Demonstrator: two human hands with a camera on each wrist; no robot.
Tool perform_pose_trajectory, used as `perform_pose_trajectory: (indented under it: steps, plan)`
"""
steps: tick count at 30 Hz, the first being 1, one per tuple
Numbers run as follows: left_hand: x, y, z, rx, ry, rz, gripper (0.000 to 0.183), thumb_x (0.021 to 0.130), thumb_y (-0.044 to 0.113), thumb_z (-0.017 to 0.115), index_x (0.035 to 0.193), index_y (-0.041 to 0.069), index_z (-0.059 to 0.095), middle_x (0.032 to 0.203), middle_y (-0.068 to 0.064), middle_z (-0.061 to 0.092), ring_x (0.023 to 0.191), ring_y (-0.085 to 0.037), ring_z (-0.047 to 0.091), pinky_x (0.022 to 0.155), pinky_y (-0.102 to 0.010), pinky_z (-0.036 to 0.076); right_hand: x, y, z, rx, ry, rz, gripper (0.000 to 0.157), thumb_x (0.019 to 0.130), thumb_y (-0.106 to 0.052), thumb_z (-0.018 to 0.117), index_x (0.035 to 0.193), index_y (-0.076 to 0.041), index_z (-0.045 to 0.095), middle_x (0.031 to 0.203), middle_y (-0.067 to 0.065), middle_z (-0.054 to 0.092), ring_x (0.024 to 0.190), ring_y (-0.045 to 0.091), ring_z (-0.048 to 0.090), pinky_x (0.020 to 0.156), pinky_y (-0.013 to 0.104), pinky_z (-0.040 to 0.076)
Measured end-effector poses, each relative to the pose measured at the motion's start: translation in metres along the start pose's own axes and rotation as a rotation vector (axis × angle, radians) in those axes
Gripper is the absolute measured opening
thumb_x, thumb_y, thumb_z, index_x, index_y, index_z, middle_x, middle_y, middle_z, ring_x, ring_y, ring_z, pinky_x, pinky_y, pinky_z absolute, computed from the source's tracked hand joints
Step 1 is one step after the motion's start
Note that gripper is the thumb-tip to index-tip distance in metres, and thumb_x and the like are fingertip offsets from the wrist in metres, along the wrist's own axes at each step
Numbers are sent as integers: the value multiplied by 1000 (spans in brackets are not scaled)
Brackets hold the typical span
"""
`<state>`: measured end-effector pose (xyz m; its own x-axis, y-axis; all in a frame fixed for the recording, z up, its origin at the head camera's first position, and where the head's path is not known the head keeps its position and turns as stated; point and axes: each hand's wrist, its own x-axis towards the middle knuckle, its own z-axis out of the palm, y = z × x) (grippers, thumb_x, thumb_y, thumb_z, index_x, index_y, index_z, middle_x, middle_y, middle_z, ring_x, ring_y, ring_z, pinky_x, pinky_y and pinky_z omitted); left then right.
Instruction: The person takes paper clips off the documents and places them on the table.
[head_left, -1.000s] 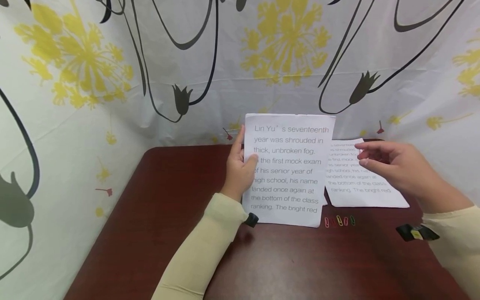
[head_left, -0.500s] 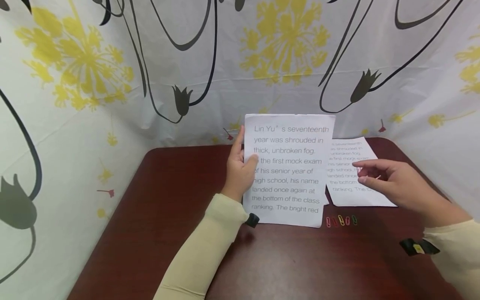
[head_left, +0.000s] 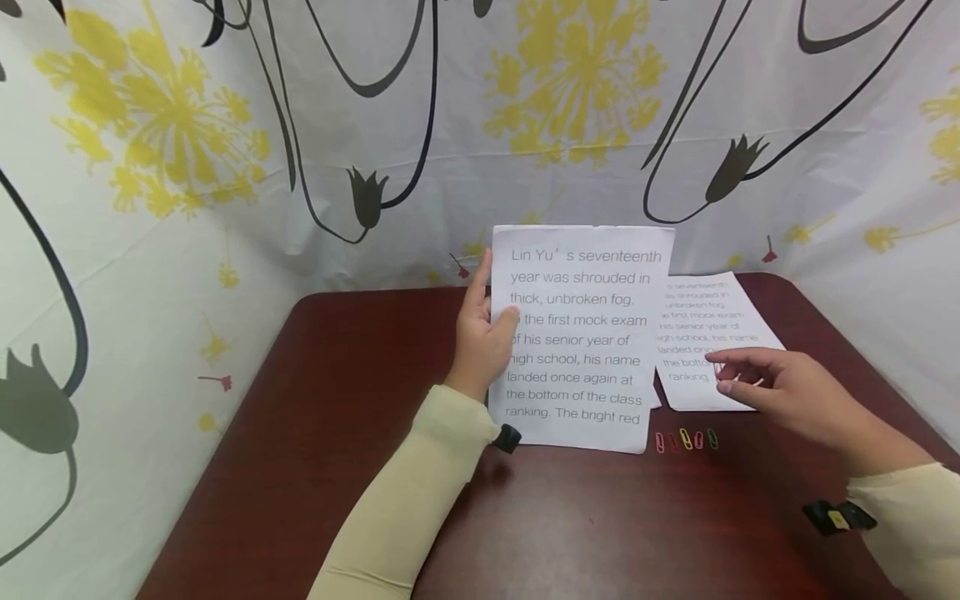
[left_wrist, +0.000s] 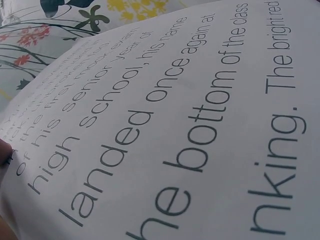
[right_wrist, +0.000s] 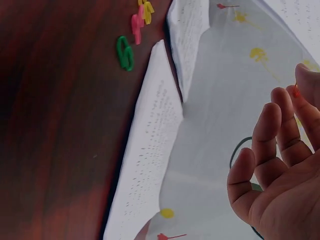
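Note:
My left hand (head_left: 483,346) holds a printed sheet of paper (head_left: 577,367) by its left edge, tilted up to face me. The thumb lies on the front and the other fingers are mostly hidden behind. Whether several sheets are stacked there I cannot tell. To the right, my right hand (head_left: 795,392) pinches a small red paper clip (right_wrist: 296,91) between thumb and index finger, in the air apart from the held paper. In the right wrist view its other fingers are loosely bent.
Other printed sheets (head_left: 697,392) lie at the back right of the dark red table (head_left: 375,367). Several coloured paper clips, among them a yellow clip (head_left: 686,439) and a green clip (head_left: 713,438), sit in a row before them. A patterned curtain (head_left: 450,108) hangs behind.
My right hand has come down and nearer to me with the paper clip, baring more of the sheets behind it. The left hand and its paper have stayed nearly still.

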<state>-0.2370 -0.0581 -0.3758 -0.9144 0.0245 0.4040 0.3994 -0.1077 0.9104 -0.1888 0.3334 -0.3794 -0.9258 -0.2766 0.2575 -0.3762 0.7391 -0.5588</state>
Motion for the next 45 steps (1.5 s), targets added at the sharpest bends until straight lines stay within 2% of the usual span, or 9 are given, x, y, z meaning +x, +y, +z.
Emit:
perform_pose_trajectory:
  steps: [8, 14, 26, 34, 45]
  plan:
    - [2, -1, -1, -6, 0, 4, 90, 103, -5, 50, 162, 57, 23, 123, -12, 74, 89, -27, 79, 70, -37, 66, -7, 11, 5, -1, 0, -7, 32, 89, -6, 82, 120, -4, 76, 80, -10, 65, 67, 5, 55, 54, 21, 42]
    - [2, -1, -1, 2, -4, 0, 89, 103, -4, 51, 161, 59, 23, 119, -13, 75, 85, -26, 79, 66, -37, 66, -12, 17, 8, -4, -29, -24, 33, 87, -5, 83, 118, -1, 76, 75, -10, 59, 64, 5, 51, 53, 24, 38]
    - [1, 0, 0, 7, 3, 0, 89, 103, -3, 51, 161, 58, 24, 119, -11, 75, 86, -27, 79, 68, -40, 67, -19, 23, 10, -44, -99, 6, 32, 88, -8, 84, 118, -2, 76, 73, -11, 56, 65, 3, 49, 54, 23, 38]
    - [1, 1, -1, 18, 5, -2, 88, 103, -2, 52, 161, 59, 24, 118, -10, 76, 85, -26, 79, 68, -39, 66, -23, 31, 18, -2, -145, 31, 31, 87, -4, 83, 116, 4, 75, 72, -10, 54, 63, 3, 48, 53, 23, 38]
    - [0, 2, -1, 8, 1, -14, 87, 104, -2, 51, 161, 57, 24, 121, -12, 75, 88, -26, 79, 70, -38, 67, -25, 36, 22, -55, -178, 48, 29, 83, -8, 86, 110, 0, 79, 65, -12, 44, 59, -1, 38, 49, 24, 33]
